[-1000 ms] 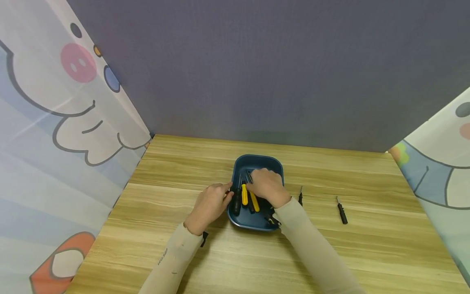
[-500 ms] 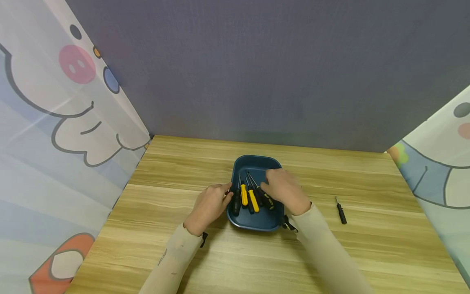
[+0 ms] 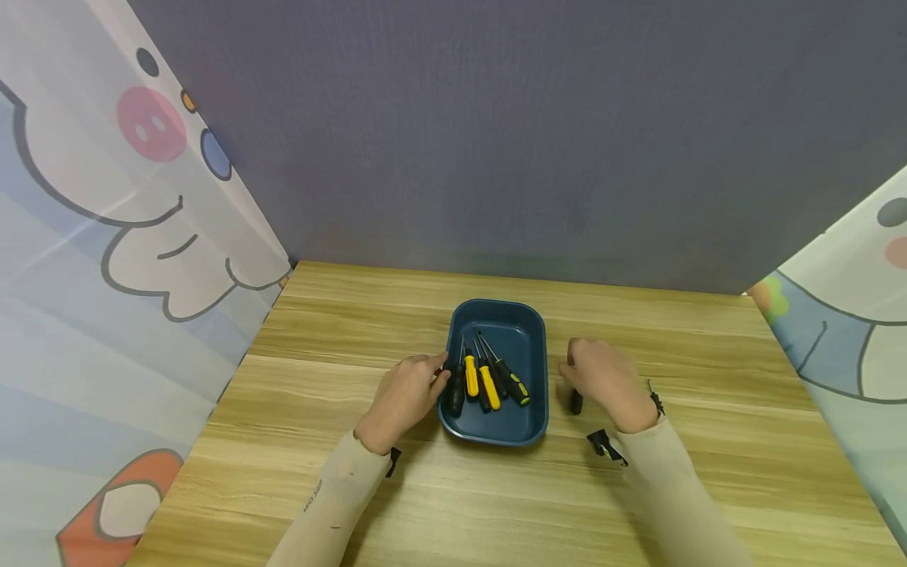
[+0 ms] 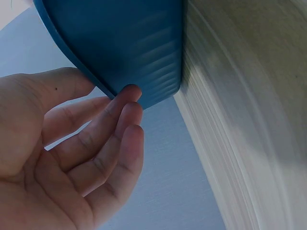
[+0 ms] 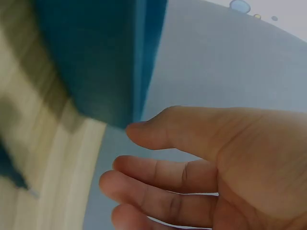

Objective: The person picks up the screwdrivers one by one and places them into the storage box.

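A dark blue tray (image 3: 496,433) stands on the wooden table, holding several screwdrivers. Among them are a black-handled screwdriver (image 3: 457,392), two with yellow on the handle, such as this yellow screwdriver (image 3: 471,376), and a black and yellow-green screwdriver (image 3: 520,390). My left hand (image 3: 404,391) pinches the tray's left rim between thumb and fingers, its other fingers bent beside the outer wall (image 4: 144,62). Right of the tray, my right hand (image 3: 602,378) hovers with nothing between thumb and fingers, over a small black screwdriver (image 3: 577,403) on the table, partly hidden beneath it.
Another small screwdriver (image 3: 649,385) lies farther right, mostly covered by my right wrist in the head view. A grey wall (image 3: 496,157) rises behind the table (image 3: 340,315). Cartoon-printed curtains (image 3: 142,260) hang at both sides.
My right hand has let go of the black and yellow-green screwdriver in the tray, lifted out and moved right over the small screwdriver. The left hand has stayed at the rim.
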